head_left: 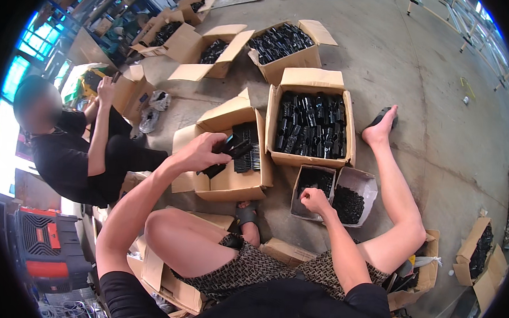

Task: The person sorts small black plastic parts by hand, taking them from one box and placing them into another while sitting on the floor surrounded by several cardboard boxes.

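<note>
My left hand (201, 152) is closed around several black plastic parts (237, 149) above an open cardboard box (259, 192). Inside that box, similar black parts (245, 133) stand in tidy rows along its right side. My right hand (316, 201) is over a small open carton (299, 209) of small black pieces, its fingers drawn together. Whatever they may pinch is hidden. Touching this carton on the right is a second one (371, 189), with small black pieces (348, 205) in it. Beyond them stands a large box (351, 129) packed with glossy black parts (311, 124).
More open boxes of black parts (282, 43) stand farther back. At the left a seated person (67, 151) works with raised hands beside another box (133, 94). A grey and red tool case (49, 246) is at lower left. Boxes (475, 248) also stand at right, and metal frames (470, 26) at far right.
</note>
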{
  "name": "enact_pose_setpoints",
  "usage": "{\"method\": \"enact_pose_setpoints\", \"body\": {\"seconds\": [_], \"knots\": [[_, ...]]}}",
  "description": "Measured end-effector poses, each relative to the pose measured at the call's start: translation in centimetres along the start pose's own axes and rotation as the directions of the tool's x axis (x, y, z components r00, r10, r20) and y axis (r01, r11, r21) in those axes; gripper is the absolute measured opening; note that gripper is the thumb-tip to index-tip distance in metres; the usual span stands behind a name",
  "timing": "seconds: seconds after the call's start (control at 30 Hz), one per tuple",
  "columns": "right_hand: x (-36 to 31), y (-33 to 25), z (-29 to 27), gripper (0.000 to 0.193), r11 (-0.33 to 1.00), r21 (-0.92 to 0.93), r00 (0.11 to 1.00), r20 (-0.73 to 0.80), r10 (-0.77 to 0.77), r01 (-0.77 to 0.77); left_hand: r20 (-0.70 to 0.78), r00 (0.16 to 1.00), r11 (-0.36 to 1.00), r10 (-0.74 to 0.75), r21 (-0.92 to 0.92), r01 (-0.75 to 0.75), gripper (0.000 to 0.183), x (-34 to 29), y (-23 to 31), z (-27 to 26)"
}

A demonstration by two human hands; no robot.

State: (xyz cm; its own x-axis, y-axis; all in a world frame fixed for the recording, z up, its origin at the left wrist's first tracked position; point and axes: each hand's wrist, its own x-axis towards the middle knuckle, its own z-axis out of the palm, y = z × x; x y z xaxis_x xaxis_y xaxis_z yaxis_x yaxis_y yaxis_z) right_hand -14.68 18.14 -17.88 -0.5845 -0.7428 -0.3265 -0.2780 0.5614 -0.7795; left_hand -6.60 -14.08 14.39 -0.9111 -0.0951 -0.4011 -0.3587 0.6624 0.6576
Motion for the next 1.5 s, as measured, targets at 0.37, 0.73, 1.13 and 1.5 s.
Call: {"method": "enact_pose_setpoints", "body": {"seconds": [0.37, 0.73, 1.13, 1.5], "knots": [[-3.7, -12.8, -7.7, 0.037, 0.571, 0.821, 0.938, 0.202, -0.283, -0.004, 0.005, 0.976, 0.675, -0.216, -0.722, 0.153, 0.039, -1.9, 2.0, 17.1], [-2.1, -8.0, -1.0, 0.035, 0.553, 0.770, 0.948, 0.245, 0.205, -0.318, -0.388, 0.886, 0.958, -0.255, -0.227, 0.176, 0.053, 0.7, -1.0, 27.9], [-1.4, -6.5, 1.3, 0.033, 0.147, 0.912, 0.923, 0.370, 0.107, -0.383, -0.394, 0.879, 0.939, -0.268, -0.311, 0.147, 0.051, 1.1, -2.9, 25.5], [-1.2, -6.5, -2.0, 0.024, 0.368, 0.916, 0.981, 0.108, 0.162, -0.161, -0.571, 0.803, 0.984, -0.171, -0.139, 0.112, 0.040, 2.2, -3.6, 27.0]]}}
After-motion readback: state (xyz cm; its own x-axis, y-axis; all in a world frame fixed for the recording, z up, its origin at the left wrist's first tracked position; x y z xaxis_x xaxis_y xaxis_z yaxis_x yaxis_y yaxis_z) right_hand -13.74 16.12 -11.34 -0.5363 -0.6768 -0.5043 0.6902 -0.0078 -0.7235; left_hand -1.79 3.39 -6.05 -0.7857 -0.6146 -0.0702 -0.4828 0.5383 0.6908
